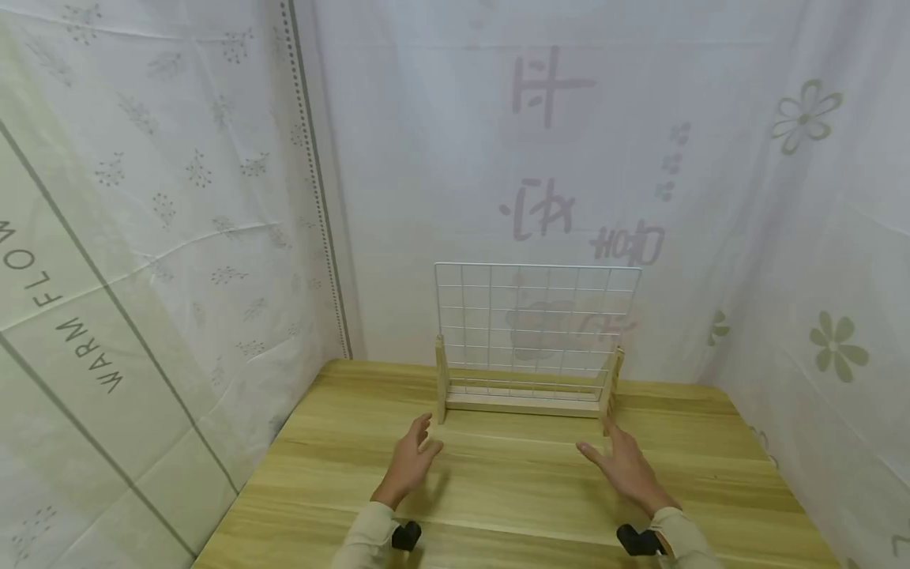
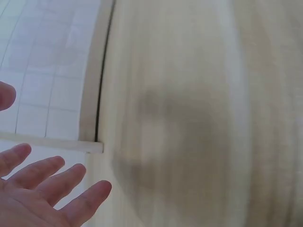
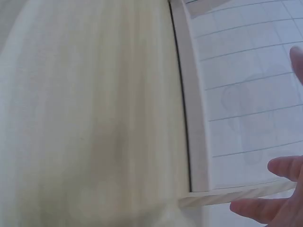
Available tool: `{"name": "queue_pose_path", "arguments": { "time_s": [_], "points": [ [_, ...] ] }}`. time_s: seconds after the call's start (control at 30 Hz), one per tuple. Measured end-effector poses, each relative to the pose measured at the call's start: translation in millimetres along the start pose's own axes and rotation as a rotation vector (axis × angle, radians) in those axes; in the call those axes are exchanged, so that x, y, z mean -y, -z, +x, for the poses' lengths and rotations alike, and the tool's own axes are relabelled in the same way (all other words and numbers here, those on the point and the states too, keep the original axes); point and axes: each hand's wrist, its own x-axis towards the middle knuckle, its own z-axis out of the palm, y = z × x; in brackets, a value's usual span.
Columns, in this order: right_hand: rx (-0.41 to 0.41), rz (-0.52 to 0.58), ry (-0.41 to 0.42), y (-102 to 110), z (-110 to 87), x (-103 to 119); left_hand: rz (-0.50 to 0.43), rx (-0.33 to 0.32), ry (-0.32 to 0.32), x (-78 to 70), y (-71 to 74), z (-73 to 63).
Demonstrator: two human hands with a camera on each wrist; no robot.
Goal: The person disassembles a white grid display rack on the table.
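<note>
1. Head: wire-grid rack (image 1: pixel 533 348) standing on table (image 1: pixel 512 490), nr back; L hand (image 1: pixel 411 462) & R hand (image 1: pixel 629 466) hovering in front, both empty.
2. L wrist: fingers (image 2: pixel 64 182) spreading nr rack's L post (image 2: pixel 71 143).
3. R wrist: fingers (image 3: pixel 258 208) extending beside R post (image 3: pixel 241 194); contact unclear.

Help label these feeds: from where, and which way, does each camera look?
Head: worn on head, facing forward and down at wire grid, wooden stand and table; left grip, right grip and sleeves show.
Left wrist: on that wrist, facing table and wooden stand's left end; left grip partly shows.
Right wrist: on that wrist, facing table and wooden stand's right end; right grip partly shows.
Both wrist views share wire grid, wooden stand and table.
</note>
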Motion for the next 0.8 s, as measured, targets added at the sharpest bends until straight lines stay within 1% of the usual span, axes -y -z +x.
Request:
{"name": "queue_pose_path", "arguments": {
  "time_s": [0.13,0.3,0.5,0.7,0.8],
  "points": [
    [-0.030,-0.017,0.041,10.2,3.0,1.8,-0.065,-0.032,0.031,-1.0,4.5,5.5],
    [-0.065,-0.035,0.089,18.2,7.6,-0.5,-0.101,-0.067,0.043,-6.7,8.0,14.2],
    [-0.069,-0.038,0.073,24.2,16.4,-8.8,-0.139,-0.095,0.086,-9.5,11.8,23.9],
    [-0.094,-0.049,0.076,34.3,26.0,-15.7,-0.171,-0.120,0.099,-10.6,17.5,37.4],
    [-0.049,-0.033,0.029,44.5,32.0,-14.0,-0.182,-0.137,0.105,-12.9,21.5,45.2]
  ]
}}
